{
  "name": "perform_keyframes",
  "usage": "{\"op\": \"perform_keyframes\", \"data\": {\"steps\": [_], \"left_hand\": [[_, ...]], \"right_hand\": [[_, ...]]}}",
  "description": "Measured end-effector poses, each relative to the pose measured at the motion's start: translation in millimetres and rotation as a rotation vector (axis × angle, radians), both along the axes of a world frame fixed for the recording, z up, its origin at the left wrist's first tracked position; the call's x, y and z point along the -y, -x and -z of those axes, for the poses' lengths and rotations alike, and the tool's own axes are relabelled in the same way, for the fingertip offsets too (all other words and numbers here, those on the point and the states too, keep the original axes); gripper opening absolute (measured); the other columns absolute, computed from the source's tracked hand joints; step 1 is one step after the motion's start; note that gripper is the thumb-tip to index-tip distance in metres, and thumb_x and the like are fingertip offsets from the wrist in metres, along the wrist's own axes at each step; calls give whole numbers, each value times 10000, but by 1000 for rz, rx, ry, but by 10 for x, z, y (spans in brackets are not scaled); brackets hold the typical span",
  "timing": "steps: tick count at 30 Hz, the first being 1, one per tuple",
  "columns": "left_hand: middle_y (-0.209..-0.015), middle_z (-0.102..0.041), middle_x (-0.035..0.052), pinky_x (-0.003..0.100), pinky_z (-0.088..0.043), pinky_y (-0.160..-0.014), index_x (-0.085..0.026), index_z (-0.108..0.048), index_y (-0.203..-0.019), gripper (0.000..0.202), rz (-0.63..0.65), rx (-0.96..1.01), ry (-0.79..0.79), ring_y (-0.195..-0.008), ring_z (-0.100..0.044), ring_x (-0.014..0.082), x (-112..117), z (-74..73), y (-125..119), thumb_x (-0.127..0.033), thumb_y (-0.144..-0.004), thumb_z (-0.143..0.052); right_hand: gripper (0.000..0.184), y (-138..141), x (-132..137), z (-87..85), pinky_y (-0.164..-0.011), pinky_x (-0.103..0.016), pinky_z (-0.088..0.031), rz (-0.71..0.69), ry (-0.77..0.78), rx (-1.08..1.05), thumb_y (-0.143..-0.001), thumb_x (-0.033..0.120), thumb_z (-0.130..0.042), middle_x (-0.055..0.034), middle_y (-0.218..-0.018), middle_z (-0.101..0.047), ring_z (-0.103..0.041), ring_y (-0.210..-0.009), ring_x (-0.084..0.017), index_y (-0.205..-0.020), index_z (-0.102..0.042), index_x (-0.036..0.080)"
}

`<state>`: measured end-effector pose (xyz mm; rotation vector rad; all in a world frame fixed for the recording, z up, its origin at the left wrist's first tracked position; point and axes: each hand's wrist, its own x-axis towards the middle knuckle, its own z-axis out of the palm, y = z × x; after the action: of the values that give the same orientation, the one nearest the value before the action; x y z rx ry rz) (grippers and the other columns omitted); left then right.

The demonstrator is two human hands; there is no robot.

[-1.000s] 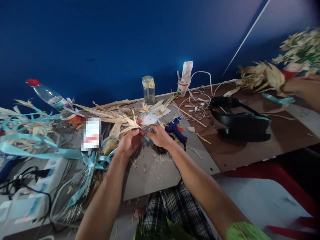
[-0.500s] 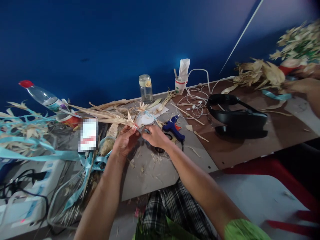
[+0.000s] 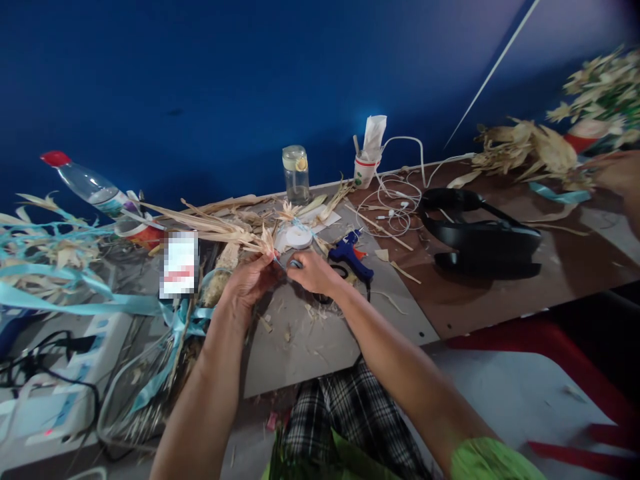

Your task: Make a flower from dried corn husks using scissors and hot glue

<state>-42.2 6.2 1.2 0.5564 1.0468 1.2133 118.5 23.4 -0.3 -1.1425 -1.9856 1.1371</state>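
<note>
Husk stem [image 3: 235, 235] held in left hand [image 3: 247, 283] grip; right hand [image 3: 314, 273] grip pinches indistinct blue thing [image 3: 294, 264].

The left hand [image 3: 247, 280] has eased a little away from the blue glue gun [image 3: 353, 255], with its wrist rolled and its fingers curled lower under the husk flower [image 3: 265, 241]. The right hand [image 3: 316, 273], just beside the glue gun, has sunk slightly toward the desk [image 3: 320, 347], pinching a bit of blue ribbon [image 3: 294, 264]. Far right of the glue gun, a co-worker's hand [image 3: 617, 172] has drawn back toward the edge of view.
</note>
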Motion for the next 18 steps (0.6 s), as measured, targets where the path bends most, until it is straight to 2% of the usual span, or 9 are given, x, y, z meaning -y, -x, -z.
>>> {"op": "perform_keyframes", "data": {"steps": [3, 8, 13, 18], "left_hand": [[-688, -654, 28, 269, -528, -561, -115, -624, -709, 256, -15, -46, 43, -574, -596, 118, -2, 4, -3, -201, -569, -820], [-676, -652, 26, 260, -518, -564, -124, -628, -741, 295, -24, -153, 4, -626, -614, 140, -4, 26, -23, -261, -565, -821], [-689, -656, 49, 285, -533, -599, -109, -636, -706, 304, -28, -183, -16, -656, -616, 151, 3, 30, -43, -295, -554, -822], [-621, -637, 49, 281, -523, -584, -93, -659, -686, 332, 33, -187, -35, -592, -588, 136, -3, 40, -30, -355, -560, -820]], "right_hand": [[141, 9, 0, 20, -564, -230, -305, 10, -5, 53, -694, 259, -481, 15, -560, -506, -448, -584, -121, -635, -561, 159], [124, 23, 22, 1, -550, -227, -283, 47, -52, 131, -704, 241, -515, 15, -550, -474, -439, -584, -118, -615, -546, 161], [104, 25, 47, -40, -551, -219, -286, 59, -58, 153, -708, 231, -544, 1, -588, -524, -445, -604, -120, -655, -588, 154], [129, 27, 50, -35, -548, -221, -290, 52, -64, 166, -717, 266, -558, -4, -589, -536, -453, -602, -126, -669, -608, 157]]}}
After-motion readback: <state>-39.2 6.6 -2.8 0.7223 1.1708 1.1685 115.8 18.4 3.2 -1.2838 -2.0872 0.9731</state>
